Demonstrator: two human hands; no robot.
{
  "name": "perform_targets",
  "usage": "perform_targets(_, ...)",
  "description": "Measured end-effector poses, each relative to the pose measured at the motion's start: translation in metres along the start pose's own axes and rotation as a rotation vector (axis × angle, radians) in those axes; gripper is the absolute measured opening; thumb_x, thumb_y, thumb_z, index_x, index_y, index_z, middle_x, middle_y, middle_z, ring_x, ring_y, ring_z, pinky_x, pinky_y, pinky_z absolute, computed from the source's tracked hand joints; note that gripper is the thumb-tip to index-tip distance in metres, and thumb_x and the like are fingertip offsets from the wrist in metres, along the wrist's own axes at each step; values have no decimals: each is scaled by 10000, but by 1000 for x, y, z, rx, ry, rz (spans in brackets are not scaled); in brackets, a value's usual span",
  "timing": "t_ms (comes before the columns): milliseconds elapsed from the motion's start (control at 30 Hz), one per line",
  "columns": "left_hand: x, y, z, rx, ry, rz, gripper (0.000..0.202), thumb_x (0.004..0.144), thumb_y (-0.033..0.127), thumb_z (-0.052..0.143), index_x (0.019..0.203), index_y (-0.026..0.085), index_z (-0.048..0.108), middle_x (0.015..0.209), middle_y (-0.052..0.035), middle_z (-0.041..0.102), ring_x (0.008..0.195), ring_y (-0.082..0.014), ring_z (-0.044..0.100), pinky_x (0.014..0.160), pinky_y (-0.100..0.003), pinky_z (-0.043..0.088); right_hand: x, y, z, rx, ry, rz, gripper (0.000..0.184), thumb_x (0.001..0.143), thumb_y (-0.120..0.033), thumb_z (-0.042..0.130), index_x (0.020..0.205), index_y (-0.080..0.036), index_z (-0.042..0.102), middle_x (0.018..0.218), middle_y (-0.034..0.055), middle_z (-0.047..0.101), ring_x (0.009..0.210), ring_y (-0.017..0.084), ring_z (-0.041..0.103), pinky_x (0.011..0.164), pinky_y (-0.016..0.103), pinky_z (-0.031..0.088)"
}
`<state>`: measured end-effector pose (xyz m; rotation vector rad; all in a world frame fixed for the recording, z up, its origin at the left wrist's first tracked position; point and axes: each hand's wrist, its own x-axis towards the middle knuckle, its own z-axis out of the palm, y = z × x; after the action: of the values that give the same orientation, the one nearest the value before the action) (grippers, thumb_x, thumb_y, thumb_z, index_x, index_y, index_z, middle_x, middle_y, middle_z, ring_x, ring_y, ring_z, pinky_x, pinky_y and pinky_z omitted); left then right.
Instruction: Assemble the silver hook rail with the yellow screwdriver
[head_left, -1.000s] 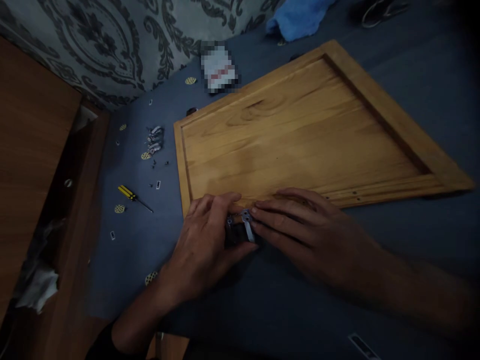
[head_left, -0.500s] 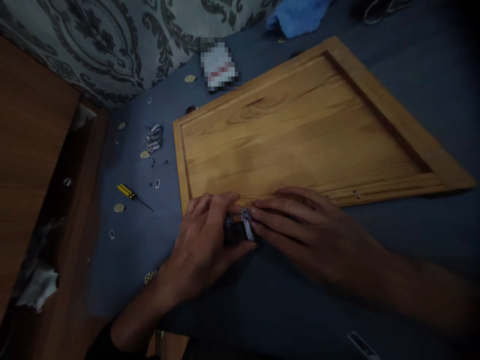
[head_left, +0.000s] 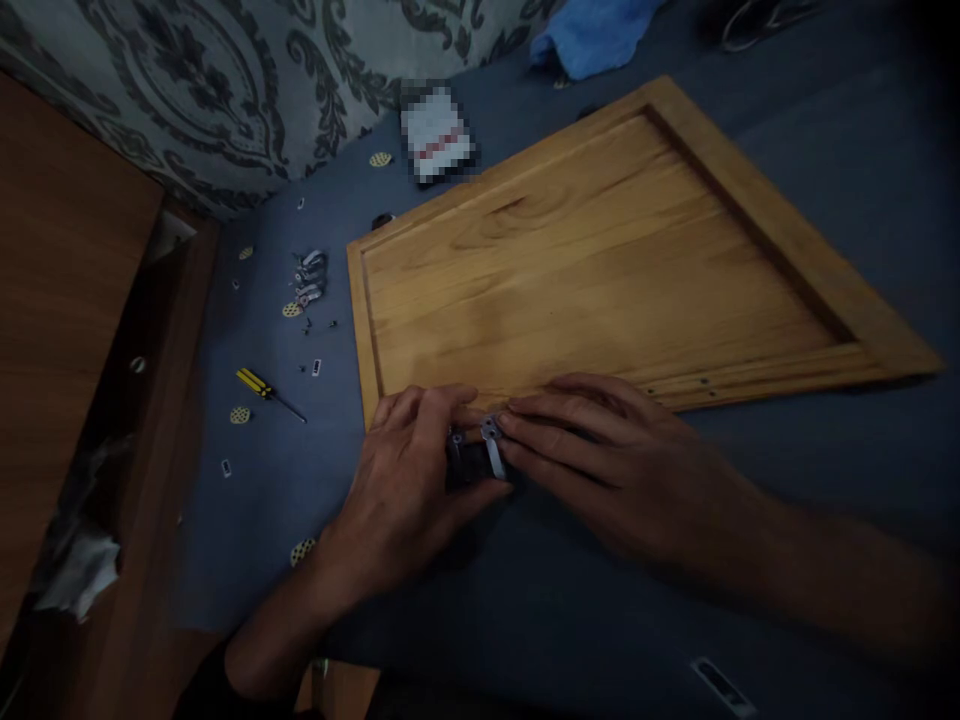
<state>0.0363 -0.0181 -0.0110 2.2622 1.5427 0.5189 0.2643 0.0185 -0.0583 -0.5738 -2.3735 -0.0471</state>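
A framed wooden door panel (head_left: 600, 260) lies flat on a blue cloth. At its near edge, close to the left corner, a small metal hinge (head_left: 480, 455) rests against the frame. My left hand (head_left: 409, 490) grips the hinge from the left, fingers curled round it. From the right, my right hand (head_left: 607, 465) presses its fingertips on the hinge and on the panel's edge. Part of the hinge is hidden under my fingers.
Left of the panel lie a yellow-handled screwdriver (head_left: 266, 392), a heap of metal hinges and screws (head_left: 309, 280) and round yellow caps (head_left: 240, 414). A brown cabinet (head_left: 67, 300) stands at the left. A blue rag (head_left: 592, 35) lies at the far edge.
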Motion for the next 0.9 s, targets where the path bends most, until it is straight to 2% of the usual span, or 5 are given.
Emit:
perform_targets(133, 2, 0, -1, -7, -2, 9, 739, 809, 248, 949, 1367, 290, 466, 1174, -32, 753, 1122, -290, 709, 988, -468, 539, -1, 0, 3, 0, -3, -5, 374, 1099, -132, 437, 1102, -177, 808, 1112, 63, 831, 1080, 238, 702, 998, 462, 588)
perform_targets(300, 1, 1, 0, 15, 6, 12, 781, 775, 278, 980, 1362, 289, 465, 1159, -38, 751, 1097, -309, 708, 929, -458, 561, 0, -1, 3, -9, -13, -11, 389, 1097, -143, 434, 1048, -194, 816, 1059, 56, 825, 1055, 231, 699, 1004, 450, 585)
perform_targets(567, 2, 2, -1, 45, 3, 35, 792, 773, 267, 982, 1350, 287, 439, 1179, -30, 748, 1118, -295, 721, 964, -452, 562, -5, -3, 7, 0, -29, 28, 384, 1105, -162, 431, 1052, -198, 810, 1220, 77, 812, 1141, 245, 679, 1052, 464, 558)
perform_targets(733, 2, 1, -1, 45, -4, 39, 786, 785, 272, 972, 1358, 278, 433, 1166, -37, 743, 1117, -304, 721, 949, -462, 568, -10, -6, 15, 33, 18, 55, 362, 1111, -169, 437, 1090, -189, 798, 1181, 75, 814, 1142, 250, 664, 1089, 486, 523)
perform_targets(900, 3, 2, -1, 12, 1, 62, 748, 813, 249, 947, 1358, 274, 435, 1180, -38, 751, 1136, -299, 719, 986, -477, 560, -3, -3, 9, 9, -10, 20, 359, 1104, -153, 455, 1037, -191, 805, 1151, 63, 822, 1099, 246, 672, 1046, 480, 551)
